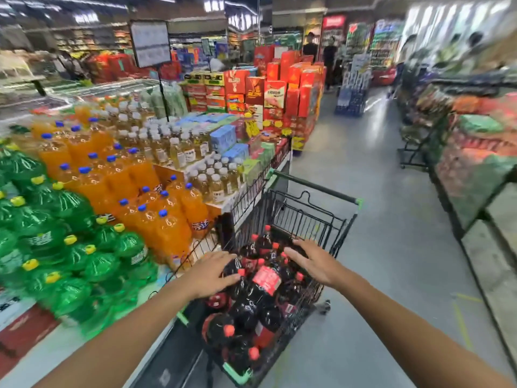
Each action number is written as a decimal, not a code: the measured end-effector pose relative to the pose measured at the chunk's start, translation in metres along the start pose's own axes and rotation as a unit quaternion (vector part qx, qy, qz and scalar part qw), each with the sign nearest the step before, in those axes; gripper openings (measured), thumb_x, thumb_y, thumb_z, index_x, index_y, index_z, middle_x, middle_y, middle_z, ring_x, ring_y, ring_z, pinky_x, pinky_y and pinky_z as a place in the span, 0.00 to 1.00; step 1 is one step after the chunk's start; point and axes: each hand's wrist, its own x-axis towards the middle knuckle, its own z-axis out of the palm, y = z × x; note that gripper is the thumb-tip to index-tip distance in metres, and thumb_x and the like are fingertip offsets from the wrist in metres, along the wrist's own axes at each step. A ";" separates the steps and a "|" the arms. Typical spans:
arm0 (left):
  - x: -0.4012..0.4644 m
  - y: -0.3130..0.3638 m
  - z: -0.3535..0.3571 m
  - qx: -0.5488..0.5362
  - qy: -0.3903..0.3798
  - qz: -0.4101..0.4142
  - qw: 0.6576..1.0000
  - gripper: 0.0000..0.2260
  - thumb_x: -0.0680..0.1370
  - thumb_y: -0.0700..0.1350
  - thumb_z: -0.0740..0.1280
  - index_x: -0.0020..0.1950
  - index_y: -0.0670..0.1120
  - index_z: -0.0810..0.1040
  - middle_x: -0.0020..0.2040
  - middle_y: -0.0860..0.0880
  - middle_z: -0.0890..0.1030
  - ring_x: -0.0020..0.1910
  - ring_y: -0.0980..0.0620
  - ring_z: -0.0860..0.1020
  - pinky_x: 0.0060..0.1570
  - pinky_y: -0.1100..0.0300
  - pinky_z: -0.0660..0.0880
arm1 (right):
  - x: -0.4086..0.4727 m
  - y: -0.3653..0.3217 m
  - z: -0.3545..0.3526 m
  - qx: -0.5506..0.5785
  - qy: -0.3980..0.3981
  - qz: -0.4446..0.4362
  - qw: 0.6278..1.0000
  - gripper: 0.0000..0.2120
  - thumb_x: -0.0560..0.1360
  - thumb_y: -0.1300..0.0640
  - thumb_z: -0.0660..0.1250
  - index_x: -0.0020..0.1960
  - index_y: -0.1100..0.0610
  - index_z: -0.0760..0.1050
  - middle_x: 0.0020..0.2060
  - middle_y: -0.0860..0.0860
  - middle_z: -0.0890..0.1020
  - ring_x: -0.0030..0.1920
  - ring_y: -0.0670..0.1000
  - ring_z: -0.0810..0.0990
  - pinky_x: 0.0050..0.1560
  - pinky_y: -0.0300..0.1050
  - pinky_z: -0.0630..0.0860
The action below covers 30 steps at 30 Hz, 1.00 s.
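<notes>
— Nearest first?

— Two bare forearms reaching in from below. Left hand (212, 271) flat, fingers straight and close together, laid against one of the cola bottles (267, 280). Right hand (313, 261) spread, fingers loose and relaxed, just over the bottle tops or touching them; cannot tell which. Nothing gripped on either side.

— And those bottles?

— Piled in the shopping cart (296, 217), tilted or lying on their sides, crowded against each other. Glossy clear plastic, nearly black with the drink. Round shoulders narrowing to small red screw caps. One red label facing up between the hands.

— The cart itself?

— Thin black wire in a grid, mint-green plastic corner bumpers, a dark bar handle at the far end. Standing on the smooth grey floor (377, 191), just beside the display bench (253, 189) on the left.

— On that bench?

— Closest, green bottles (70, 247): shiny, ribbed, yellow-capped. Behind, orange soda bottles (134, 191) with blue caps. Further back, small pale-yellow bottles (179, 147) with white caps, then light-blue cartons (223, 137).

— Farthest?

— Stacked red gift boxes (279, 88), cardboard, square-edged. Beyond, blurred shelves and two people (310, 47) in dark tops in the aisle.
</notes>
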 end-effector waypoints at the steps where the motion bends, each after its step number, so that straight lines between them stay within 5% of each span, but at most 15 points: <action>1: 0.007 0.005 0.003 -0.003 -0.008 0.002 1.000 0.39 0.76 0.73 0.49 0.81 0.53 0.54 0.81 0.48 0.57 0.79 0.47 0.53 0.77 0.50 0.52 | -0.001 0.006 0.001 0.009 -0.002 0.008 1.000 0.41 0.79 0.29 0.51 0.82 0.54 0.59 0.81 0.54 0.63 0.79 0.55 0.64 0.77 0.53 0.61; 4: 0.030 0.013 0.012 -0.012 -0.019 0.013 1.000 0.33 0.81 0.63 0.58 0.81 0.50 0.54 0.80 0.48 0.58 0.79 0.47 0.55 0.77 0.51 0.53 | 0.005 0.023 0.007 0.044 -0.006 0.037 0.998 0.41 0.79 0.28 0.52 0.82 0.54 0.58 0.81 0.53 0.63 0.78 0.56 0.66 0.77 0.54 0.64; 12: 0.098 -0.002 0.042 -0.071 -0.063 0.008 0.995 0.35 0.81 0.62 0.61 0.82 0.49 0.52 0.81 0.48 0.55 0.79 0.44 0.54 0.77 0.46 0.56 | 0.061 0.042 0.024 0.114 -0.024 0.105 0.988 0.46 0.76 0.26 0.55 0.83 0.54 0.57 0.79 0.54 0.66 0.76 0.56 0.68 0.74 0.53 0.66; 15: 0.117 -0.011 0.049 -0.111 -0.079 0.009 0.991 0.33 0.80 0.60 0.63 0.80 0.48 0.56 0.79 0.46 0.60 0.77 0.44 0.60 0.75 0.48 0.60 | 0.090 0.050 0.034 0.152 -0.043 0.149 0.976 0.46 0.75 0.24 0.56 0.82 0.55 0.58 0.77 0.54 0.69 0.73 0.55 0.71 0.69 0.49 0.68; 23: 0.169 -0.054 0.083 -0.165 -0.129 -0.041 0.977 0.37 0.79 0.61 0.64 0.81 0.46 0.52 0.80 0.44 0.57 0.78 0.43 0.58 0.76 0.47 0.59 | 0.178 0.108 0.086 0.218 -0.065 0.222 0.948 0.65 0.57 0.12 0.58 0.80 0.55 0.63 0.75 0.54 0.73 0.72 0.56 0.74 0.74 0.59 0.70; 25: 0.182 -0.061 0.094 -0.184 -0.141 -0.057 0.971 0.38 0.79 0.60 0.64 0.82 0.47 0.50 0.80 0.45 0.57 0.79 0.43 0.57 0.76 0.46 0.59 | 0.187 0.082 0.077 0.211 -0.084 0.240 0.944 0.57 0.66 0.17 0.58 0.79 0.58 0.65 0.74 0.55 0.73 0.71 0.56 0.74 0.73 0.56 0.70; 28: 0.204 -0.071 0.116 -0.213 -0.160 -0.082 0.960 0.40 0.78 0.61 0.65 0.82 0.49 0.49 0.81 0.45 0.56 0.79 0.43 0.57 0.76 0.44 0.59 | 0.219 0.089 0.087 0.240 -0.118 0.279 0.922 0.27 0.83 0.38 0.59 0.66 0.60 0.75 0.67 0.59 0.79 0.56 0.53 0.80 0.69 0.54 0.75; 30: 0.217 -0.076 0.135 -0.234 -0.178 -0.104 0.950 0.41 0.77 0.62 0.66 0.82 0.49 0.50 0.80 0.45 0.57 0.78 0.43 0.59 0.76 0.45 0.60 | 0.243 0.108 0.099 0.250 -0.120 0.312 0.909 0.35 0.82 0.37 0.61 0.68 0.70 0.74 0.69 0.68 0.75 0.62 0.64 0.80 0.71 0.60 0.73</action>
